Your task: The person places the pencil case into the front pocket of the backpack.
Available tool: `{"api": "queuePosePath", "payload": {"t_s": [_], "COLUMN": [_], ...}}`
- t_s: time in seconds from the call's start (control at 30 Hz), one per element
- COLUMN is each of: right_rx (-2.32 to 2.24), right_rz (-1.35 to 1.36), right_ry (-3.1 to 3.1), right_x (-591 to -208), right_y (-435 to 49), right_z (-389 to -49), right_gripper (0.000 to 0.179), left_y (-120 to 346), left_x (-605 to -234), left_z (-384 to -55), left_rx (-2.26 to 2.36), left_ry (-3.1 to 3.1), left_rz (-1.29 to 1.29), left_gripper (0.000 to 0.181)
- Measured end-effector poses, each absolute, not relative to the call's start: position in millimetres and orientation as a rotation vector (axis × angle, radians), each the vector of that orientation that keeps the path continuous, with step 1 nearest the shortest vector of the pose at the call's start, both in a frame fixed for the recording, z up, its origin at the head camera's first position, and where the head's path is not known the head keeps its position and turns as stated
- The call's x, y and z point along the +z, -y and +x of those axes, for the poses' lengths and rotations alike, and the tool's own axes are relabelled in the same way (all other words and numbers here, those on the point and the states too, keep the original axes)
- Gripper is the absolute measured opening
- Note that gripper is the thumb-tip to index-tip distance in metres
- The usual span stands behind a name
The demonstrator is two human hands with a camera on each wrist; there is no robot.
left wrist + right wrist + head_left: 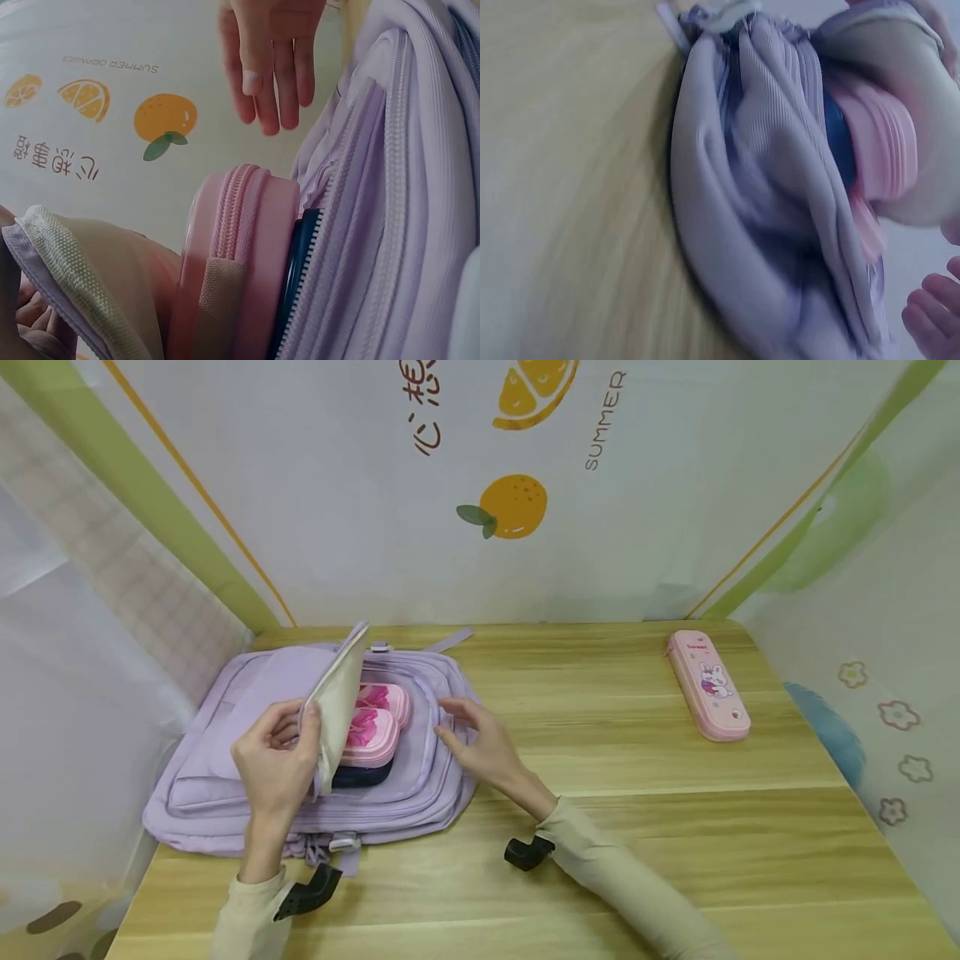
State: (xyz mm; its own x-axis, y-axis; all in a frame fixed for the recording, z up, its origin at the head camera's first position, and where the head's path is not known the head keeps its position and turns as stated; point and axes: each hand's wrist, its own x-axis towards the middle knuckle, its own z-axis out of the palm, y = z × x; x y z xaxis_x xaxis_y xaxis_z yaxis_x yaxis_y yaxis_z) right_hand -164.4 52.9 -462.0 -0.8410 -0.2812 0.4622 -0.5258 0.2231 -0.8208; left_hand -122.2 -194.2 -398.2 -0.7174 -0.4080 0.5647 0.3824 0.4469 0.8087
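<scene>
A lilac backpack (225,693) lies flat on the table at the left. My left hand (277,760) pinches the edge of its front pocket flap (341,718) between thumb and fingers, holding it raised with the cream lining showing. Under the flap, two pink cases (372,735) with darker pink pictures overlap on top of a dark navy case (363,774). The zipped side of a pink case (240,247) shows in the left wrist view. My right hand (483,743) holds nothing, its fingers extended with the fingertips right at the pocket's zipped edge.
A pink pencil case (708,685) with a rabbit picture lies at the table's far right. Buckles and straps (345,843) stick out from the backpack's near side. Printed curtains (360,527) stand behind and on both sides of the wooden table (585,710).
</scene>
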Motion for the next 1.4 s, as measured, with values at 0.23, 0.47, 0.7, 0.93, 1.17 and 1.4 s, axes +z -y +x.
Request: {"api": "queuePosePath", "payload": {"t_s": [0.23,0.47,0.7,0.93,1.17,1.4], "right_rx": [1.472,1.434,1.390,1.326,1.308,1.321], "right_rz": [0.672,0.551,0.418,0.283,0.137,-0.026], "right_ry": [2.305,2.335,2.364,2.391,2.396,2.456], "right_x": [-462.2,-462.4,-460.2,-463.8,-466.0,-467.1], "right_y": [-80.0,-108.4,-140.4,-174.0,-212.7,-249.7], "right_z": [-174.7,-186.1,-192.6,-193.3,-187.6,-181.3], "right_gripper": [0.043,0.048,0.050,0.051,0.056,0.060], "left_y": [198.3,197.7,195.5,196.5,195.1,193.6], "left_x": [-397.1,-396.9,-398.7,-402.4,-403.0,-400.3], "left_z": [-121.6,-121.1,-120.4,-118.6,-116.5,-114.5], "left_rx": [-1.347,-1.348,-1.351,-1.330,-1.338,-1.358], "left_ry": [1.982,2.009,2.015,2.026,2.033,2.030], "left_rz": [0.032,0.021,0.019,0.018,0.014,0.031], "left_gripper": [0.013,0.013,0.013,0.012,0.011,0.012]}}
